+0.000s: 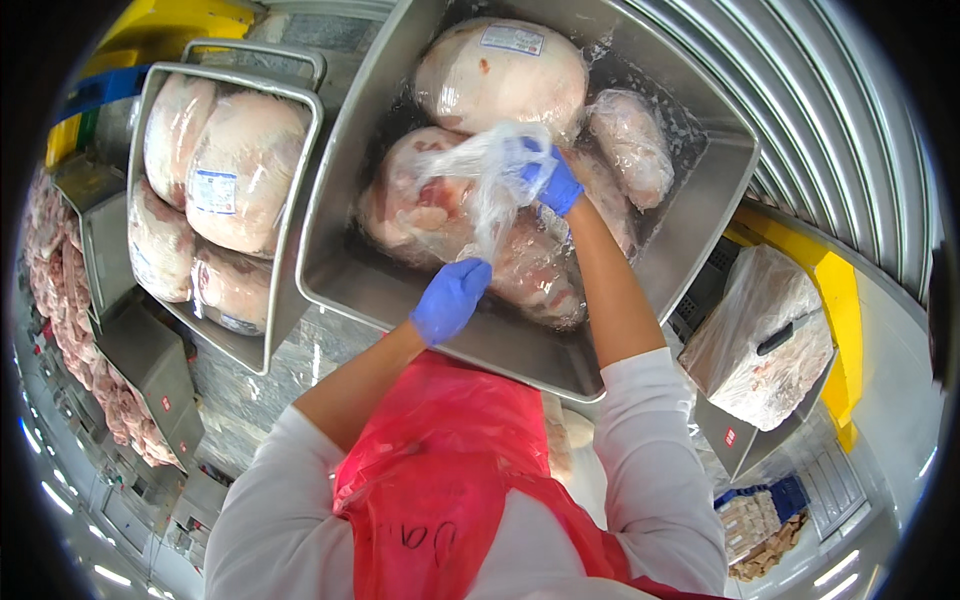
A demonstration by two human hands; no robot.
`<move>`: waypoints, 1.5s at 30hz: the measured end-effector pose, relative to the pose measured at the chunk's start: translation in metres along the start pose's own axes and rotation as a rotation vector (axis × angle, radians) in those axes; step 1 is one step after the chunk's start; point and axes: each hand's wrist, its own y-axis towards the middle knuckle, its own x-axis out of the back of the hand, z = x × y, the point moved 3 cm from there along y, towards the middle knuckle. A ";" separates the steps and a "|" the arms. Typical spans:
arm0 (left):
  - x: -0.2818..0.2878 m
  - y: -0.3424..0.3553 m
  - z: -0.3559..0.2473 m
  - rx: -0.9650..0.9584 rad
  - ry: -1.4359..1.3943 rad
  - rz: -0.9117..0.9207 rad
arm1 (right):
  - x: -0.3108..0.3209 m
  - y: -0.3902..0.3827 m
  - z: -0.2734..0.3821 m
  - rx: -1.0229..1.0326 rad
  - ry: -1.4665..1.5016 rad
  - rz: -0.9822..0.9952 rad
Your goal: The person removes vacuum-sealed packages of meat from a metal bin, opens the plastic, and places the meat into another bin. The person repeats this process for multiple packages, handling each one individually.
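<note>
Both my hands wear blue gloves and reach over a deep metal tub (pixel 345 215) holding large cuts of meat. Bunched clear plastic wrap (pixel 500 165) stretches between them. My right hand (pixel 552 180) grips its upper end, while my left hand (pixel 452 298) pinches its lower end. Beneath the wrap lies a reddish piece of meat (pixel 400 215). Behind it sits a big pale wrapped piece (pixel 470 80) with a label on top. A smaller wrapped piece (pixel 632 145) rests toward the tub's right side. The wrap hides part of my right fingers.
To the left stands a metal cart (pixel 318 130) filled with labelled, wrapped meat. A plastic-covered block (pixel 765 340) with a dark handle-shaped object on it sits at right, beside a yellow frame (pixel 845 320). Ridged metal (pixel 800 100) curves behind the tub. More meat (pixel 75 310) lines the far left.
</note>
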 end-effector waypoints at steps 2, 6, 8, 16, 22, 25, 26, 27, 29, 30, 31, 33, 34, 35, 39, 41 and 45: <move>0.006 -0.036 -0.059 -0.004 -0.028 0.061 | -0.004 0.009 0.043 0.039 -0.238 0.071; 0.047 -0.080 -0.134 0.047 -0.390 0.053 | -0.002 -0.027 0.081 -0.281 -0.153 -0.005; 0.058 -0.084 -0.156 -0.009 -0.672 0.110 | -0.006 -0.061 0.105 -0.280 -0.011 -0.067; 0.023 -0.031 -0.194 -0.118 -0.725 0.189 | -0.137 -0.096 0.138 0.024 -0.316 -0.557; 0.054 0.055 -0.205 -0.401 -0.484 0.315 | -0.082 -0.069 0.098 -0.241 -0.096 -0.795; 0.065 0.076 -0.209 -0.572 0.028 0.105 | -0.035 -0.095 0.052 -0.204 0.395 -0.833; 0.069 0.079 -0.187 -0.702 0.166 0.043 | -0.034 -0.099 0.056 -0.194 0.349 -0.823; 0.075 0.081 -0.159 -0.823 0.306 -0.029 | -0.042 -0.107 0.065 -0.186 0.306 -0.808; 0.074 0.065 -0.059 -0.643 0.565 -0.095 | -0.060 -0.124 0.084 -0.176 0.271 -0.798; 0.065 0.056 -0.008 -0.695 0.946 -0.194 | -0.073 -0.130 0.096 -0.167 0.279 -0.791; 0.049 0.031 0.010 -0.672 1.186 -0.099 | -0.082 -0.138 0.106 -0.165 0.289 -0.804; 0.038 0.006 0.028 -0.555 1.224 -0.076 | -0.097 -0.144 0.126 -0.067 0.323 -0.803; 0.041 0.004 0.033 -0.467 1.018 -0.140 | -0.101 -0.143 0.133 -0.017 0.341 -0.803; 0.041 0.004 0.040 -0.390 0.805 -0.199 | -0.102 -0.137 0.138 0.014 0.320 -0.778; 0.001 -0.001 0.089 -0.307 0.355 -0.166 | -0.101 -0.111 0.160 -0.019 0.492 -0.657; 0.003 0.006 0.097 -0.220 0.160 -0.300 | -0.097 -0.087 0.176 -0.031 0.683 -0.599; 0.039 -0.028 0.016 -0.335 0.011 -0.227 | -0.064 -0.059 0.203 -0.053 0.768 -0.674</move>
